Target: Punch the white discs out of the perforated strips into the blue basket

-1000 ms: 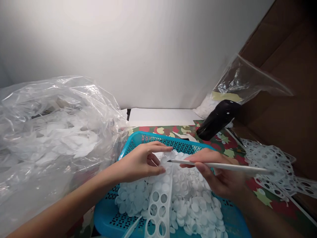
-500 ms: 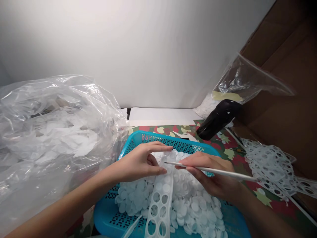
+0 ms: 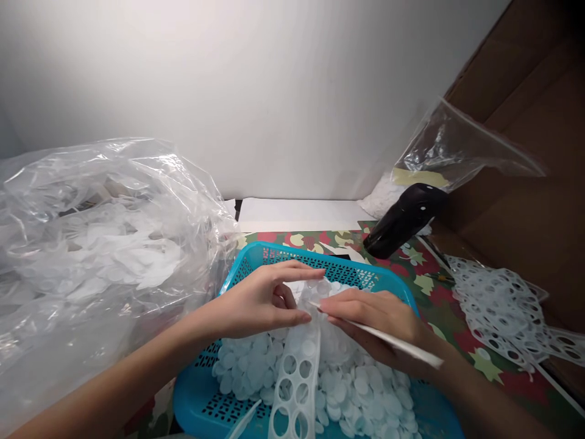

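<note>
A translucent plastic strip [image 3: 292, 378] with two rows of round holes lies lengthwise over a heap of small white discs [image 3: 361, 384] in a blue basket [image 3: 196, 402]. Its near holes are open, while those farther up still show discs in them. My left hand [image 3: 265, 302] holds the strip's upper part between thumb and forefinger. My right hand [image 3: 379, 317] pinches a slender white pointed tool [image 3: 388, 341], its tip on the strip between the left thumb and forefinger. The strip's far end is partly hidden by my fingers.
On the left bulges a large clear plastic bag [image 3: 114, 244] of white pieces. Punched-out strips [image 3: 507, 311] pile up at right beside a cardboard box [image 3: 516, 201]. A black object [image 3: 402, 219] and a zip bag [image 3: 439, 152] stand behind. Another white tool [image 3: 244, 421] rests in the basket.
My right hand has moved slightly left and down, and the tool's back end has swung down and left. My left hand has shifted a little to the right along the strip.
</note>
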`<control>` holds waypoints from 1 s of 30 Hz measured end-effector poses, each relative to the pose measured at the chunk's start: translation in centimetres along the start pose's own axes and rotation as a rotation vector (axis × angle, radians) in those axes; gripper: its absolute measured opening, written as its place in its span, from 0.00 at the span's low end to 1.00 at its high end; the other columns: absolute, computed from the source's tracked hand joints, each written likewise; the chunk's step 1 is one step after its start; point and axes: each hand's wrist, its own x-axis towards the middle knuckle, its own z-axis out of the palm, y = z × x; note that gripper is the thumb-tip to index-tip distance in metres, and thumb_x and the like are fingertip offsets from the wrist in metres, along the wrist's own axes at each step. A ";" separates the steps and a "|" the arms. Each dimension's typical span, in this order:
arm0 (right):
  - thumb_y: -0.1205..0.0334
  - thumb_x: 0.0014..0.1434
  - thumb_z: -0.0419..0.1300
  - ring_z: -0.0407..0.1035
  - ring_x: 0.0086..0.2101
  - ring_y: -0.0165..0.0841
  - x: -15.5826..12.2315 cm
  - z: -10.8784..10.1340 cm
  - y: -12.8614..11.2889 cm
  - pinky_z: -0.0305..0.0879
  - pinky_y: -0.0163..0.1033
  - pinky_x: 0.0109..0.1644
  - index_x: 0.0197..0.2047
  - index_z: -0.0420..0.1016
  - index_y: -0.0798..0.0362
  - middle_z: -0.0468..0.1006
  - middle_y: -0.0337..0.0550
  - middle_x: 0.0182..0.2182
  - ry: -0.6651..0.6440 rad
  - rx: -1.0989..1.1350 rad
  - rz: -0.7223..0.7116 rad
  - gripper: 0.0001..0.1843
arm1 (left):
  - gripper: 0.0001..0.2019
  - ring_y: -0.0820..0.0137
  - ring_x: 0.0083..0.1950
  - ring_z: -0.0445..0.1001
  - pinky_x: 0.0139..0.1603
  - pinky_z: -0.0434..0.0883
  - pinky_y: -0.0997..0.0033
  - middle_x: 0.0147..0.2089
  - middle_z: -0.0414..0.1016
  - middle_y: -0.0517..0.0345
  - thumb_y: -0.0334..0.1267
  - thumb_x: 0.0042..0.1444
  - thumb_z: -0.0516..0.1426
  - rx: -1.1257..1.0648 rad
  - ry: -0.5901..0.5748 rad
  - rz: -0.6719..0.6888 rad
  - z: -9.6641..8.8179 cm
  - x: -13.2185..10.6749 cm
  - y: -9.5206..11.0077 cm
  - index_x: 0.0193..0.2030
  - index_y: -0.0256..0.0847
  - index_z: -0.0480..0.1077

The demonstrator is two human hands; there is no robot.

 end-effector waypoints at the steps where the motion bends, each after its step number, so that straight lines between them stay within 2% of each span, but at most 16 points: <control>1: 0.69 0.62 0.52 0.72 0.38 0.29 0.0 0.0 0.0 0.66 0.32 0.34 0.48 0.67 0.50 0.78 0.39 0.38 0.045 -0.008 0.014 0.12 | 0.27 0.80 0.30 0.68 0.31 0.72 0.74 0.59 0.58 0.52 0.33 0.53 0.58 -0.006 0.010 0.008 0.0 0.0 0.0 0.59 0.50 0.60; 4: 0.70 0.60 0.55 0.73 0.37 0.30 0.0 -0.3 -0.2 0.67 0.33 0.36 0.47 0.68 0.50 0.78 0.38 0.36 0.163 -0.012 0.067 0.12 | 0.26 0.78 0.31 0.68 0.32 0.72 0.73 0.59 0.60 0.52 0.34 0.54 0.58 -0.020 0.051 0.021 0.0 0.1 -0.1 0.60 0.51 0.59; 9: 0.73 0.59 0.55 0.73 0.37 0.31 0.3 -0.5 -0.2 0.68 0.35 0.39 0.47 0.69 0.52 0.77 0.41 0.37 0.197 0.057 0.116 0.13 | 0.26 0.76 0.33 0.69 0.31 0.71 0.74 0.58 0.64 0.53 0.35 0.56 0.56 -0.003 0.067 -0.019 0.1 0.1 0.0 0.61 0.53 0.57; 12: 0.72 0.59 0.55 0.72 0.36 0.31 0.3 -0.4 0.0 0.69 0.35 0.38 0.47 0.69 0.52 0.77 0.42 0.37 0.205 0.068 0.132 0.13 | 0.27 0.75 0.34 0.71 0.33 0.72 0.73 0.55 0.67 0.55 0.36 0.56 0.57 0.093 0.080 0.005 0.3 0.0 0.3 0.61 0.54 0.55; 15: 0.71 0.60 0.54 0.72 0.37 0.32 0.2 -0.4 0.1 0.70 0.36 0.39 0.47 0.69 0.52 0.77 0.43 0.37 0.203 0.055 0.140 0.12 | 0.26 0.75 0.33 0.70 0.33 0.72 0.73 0.48 0.69 0.56 0.38 0.56 0.57 0.257 0.121 0.057 0.6 -0.2 0.4 0.61 0.54 0.56; 18: 0.70 0.60 0.54 0.72 0.38 0.32 0.3 -0.3 0.1 0.70 0.37 0.41 0.46 0.69 0.52 0.77 0.43 0.37 0.200 0.043 0.140 0.11 | 0.23 0.76 0.32 0.69 0.33 0.72 0.73 0.46 0.68 0.57 0.39 0.57 0.56 0.366 0.178 0.080 0.8 -0.4 0.5 0.60 0.55 0.59; 21: 0.70 0.61 0.53 0.72 0.37 0.32 0.4 -0.3 0.1 0.70 0.37 0.40 0.46 0.69 0.52 0.77 0.43 0.37 0.184 0.059 0.130 0.11 | 0.19 0.76 0.34 0.71 0.33 0.72 0.74 0.49 0.67 0.56 0.37 0.58 0.55 0.349 0.195 0.107 0.9 -0.3 0.4 0.57 0.53 0.63; 26: 0.70 0.60 0.54 0.72 0.36 0.32 0.3 -0.4 0.0 0.70 0.36 0.38 0.46 0.69 0.51 0.77 0.42 0.36 0.182 0.086 0.141 0.12 | 0.16 0.74 0.36 0.72 0.36 0.73 0.73 0.47 0.70 0.56 0.33 0.55 0.56 0.250 0.126 0.098 0.5 0.0 0.2 0.51 0.45 0.69; 28: 0.70 0.60 0.54 0.73 0.35 0.33 0.0 -0.3 0.0 0.70 0.37 0.37 0.46 0.69 0.50 0.77 0.42 0.36 0.245 0.092 0.162 0.11 | 0.17 0.74 0.36 0.72 0.36 0.74 0.73 0.47 0.70 0.55 0.31 0.54 0.56 0.241 0.129 0.082 0.4 0.1 0.1 0.52 0.44 0.69; 30: 0.71 0.59 0.53 0.73 0.33 0.34 -0.3 -0.3 0.0 0.71 0.39 0.35 0.45 0.69 0.50 0.77 0.43 0.34 0.368 0.153 0.180 0.11 | 0.17 0.74 0.36 0.72 0.34 0.73 0.74 0.48 0.69 0.54 0.31 0.54 0.55 0.249 0.135 0.061 0.3 0.1 0.1 0.52 0.43 0.69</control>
